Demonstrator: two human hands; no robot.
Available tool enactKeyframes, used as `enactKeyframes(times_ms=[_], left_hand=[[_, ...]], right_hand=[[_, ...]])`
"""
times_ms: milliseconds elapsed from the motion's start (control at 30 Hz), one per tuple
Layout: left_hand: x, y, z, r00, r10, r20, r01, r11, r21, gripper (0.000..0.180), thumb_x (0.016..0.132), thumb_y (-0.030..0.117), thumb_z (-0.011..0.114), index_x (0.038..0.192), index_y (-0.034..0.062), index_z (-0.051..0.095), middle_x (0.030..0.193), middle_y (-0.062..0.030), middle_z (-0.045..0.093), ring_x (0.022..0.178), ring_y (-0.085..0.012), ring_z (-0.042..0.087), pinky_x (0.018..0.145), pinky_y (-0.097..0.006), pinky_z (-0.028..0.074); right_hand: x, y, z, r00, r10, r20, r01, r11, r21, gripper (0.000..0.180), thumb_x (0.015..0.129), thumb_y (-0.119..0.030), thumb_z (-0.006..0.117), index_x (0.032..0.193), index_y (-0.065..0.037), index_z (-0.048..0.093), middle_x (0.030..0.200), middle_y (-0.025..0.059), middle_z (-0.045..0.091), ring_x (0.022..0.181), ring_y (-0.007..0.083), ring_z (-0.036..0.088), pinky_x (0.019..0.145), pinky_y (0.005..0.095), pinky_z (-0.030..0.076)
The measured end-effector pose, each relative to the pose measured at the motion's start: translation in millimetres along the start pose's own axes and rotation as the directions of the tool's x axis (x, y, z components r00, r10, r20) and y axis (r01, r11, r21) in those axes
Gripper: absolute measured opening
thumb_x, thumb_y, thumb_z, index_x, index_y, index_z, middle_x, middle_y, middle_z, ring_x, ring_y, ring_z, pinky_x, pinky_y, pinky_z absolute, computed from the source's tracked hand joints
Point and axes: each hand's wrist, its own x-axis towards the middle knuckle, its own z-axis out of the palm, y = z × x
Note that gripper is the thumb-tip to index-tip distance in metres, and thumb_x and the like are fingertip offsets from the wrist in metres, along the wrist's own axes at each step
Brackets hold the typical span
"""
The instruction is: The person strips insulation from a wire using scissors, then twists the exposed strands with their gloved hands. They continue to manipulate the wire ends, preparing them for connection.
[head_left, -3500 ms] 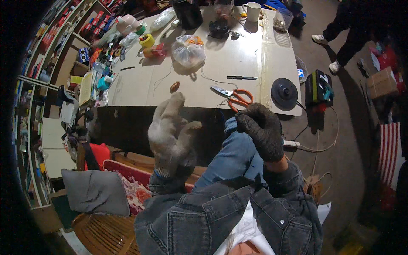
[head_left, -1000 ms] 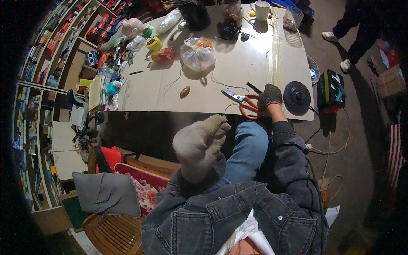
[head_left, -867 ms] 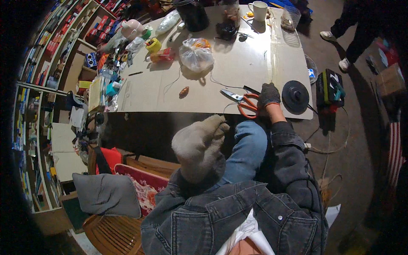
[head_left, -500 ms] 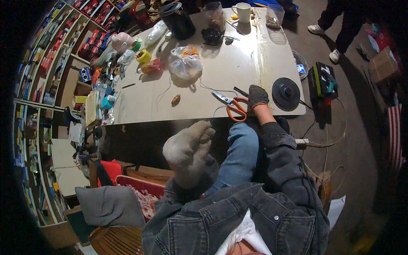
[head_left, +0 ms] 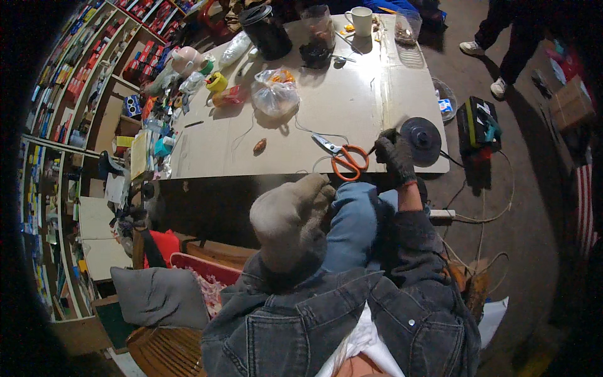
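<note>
My left hand point(head_left: 286, 210), in a thick pale grey glove, is closed in front of the table's near edge. What lies between its fingers is hidden; a thin wire curves close to its fingertips. On the table's near edge my right hand point(head_left: 396, 160), in a dark knitted glove, has its fingers curled. A small dark tool seems to be in it, mostly covered. Just left of that hand lie orange-handled scissors point(head_left: 350, 162), blades pointing to the far left. A round black base point(head_left: 421, 139) with a cord stands just right of the hand.
On the white table point(head_left: 339, 103) are a small brown object point(head_left: 259, 147), a tied plastic bag point(head_left: 275, 94), a black lidded container point(head_left: 267, 34) and a white mug point(head_left: 360, 21). A black case point(head_left: 478, 125) and cables sit on the right. Another person's legs point(head_left: 509, 47) stand beyond.
My right hand has drawn right and slightly back, away from the scissors toward the round base. My left hand has shifted a little right, still closed.
</note>
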Motion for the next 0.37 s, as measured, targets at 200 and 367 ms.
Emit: enactKeyframes(times_ms=[200, 367], left_hand=[[3.1, 28.9, 16.7, 0.992, 0.124, 0.029, -0.126, 0.991, 0.056, 0.015, 0.084, 0.010, 0.074, 0.098, 0.0062, 0.072, 0.075, -0.0185, 0.066, 0.065, -0.0293, 0.067, 0.059, -0.035, 0.055], [-14.5, 47.4, 31.3, 0.997, -0.018, 0.071, 0.034, 0.971, -0.238, 0.023, 0.084, 0.015, 0.076, 0.104, 0.0039, 0.072, 0.088, -0.0112, 0.074, 0.073, -0.0266, 0.071, 0.068, -0.034, 0.057]], right_hand=[[-113.6, -94.7, -2.6, 0.950, -0.270, -0.159, 0.313, 0.848, 0.428, 0.018, 0.095, -0.014, 0.058, 0.107, -0.002, 0.061, 0.083, 0.0065, 0.063, 0.069, 0.0152, 0.061, 0.063, 0.0298, 0.052], [-166.9, -130.4, -9.0, 0.758, -0.640, -0.127, 0.645, 0.706, 0.293, 0.034, 0.096, -0.021, 0.059, 0.122, -0.001, 0.060, 0.092, 0.0146, 0.068, 0.078, 0.0251, 0.067, 0.073, 0.0390, 0.056]])
